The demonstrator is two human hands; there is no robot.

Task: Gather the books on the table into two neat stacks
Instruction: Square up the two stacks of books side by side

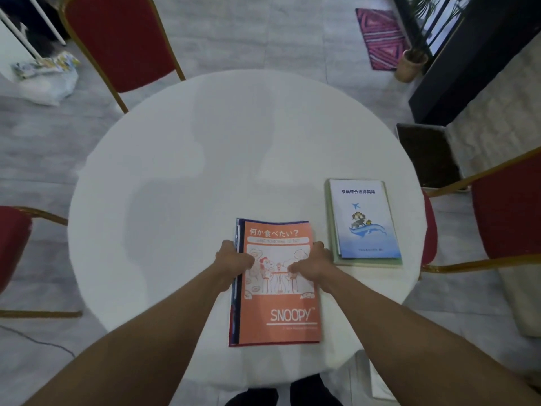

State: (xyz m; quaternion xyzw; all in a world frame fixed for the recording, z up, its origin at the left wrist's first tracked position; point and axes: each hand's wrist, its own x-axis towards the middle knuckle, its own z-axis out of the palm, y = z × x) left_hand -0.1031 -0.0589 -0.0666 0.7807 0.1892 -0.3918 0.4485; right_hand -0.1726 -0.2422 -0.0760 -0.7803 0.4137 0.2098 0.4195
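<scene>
An orange Snoopy notebook (278,306) tops a stack of thin books near the front of the round white table (205,159). Blue and red edges of lower books show at the stack's left and bottom. My left hand (232,260) grips the stack's left edge, thumb lying on the cover. My right hand (311,262) grips the right edge the same way. A second stack sits to the right, a white and blue booklet (366,221) lying on a pale green book (332,230).
Red chairs with gold frames stand around the table: one at the back left (123,39), one at the left (14,238), one at the right (506,212). A dark planter box (427,153) and a potted plant (409,64) stand on the floor at the right.
</scene>
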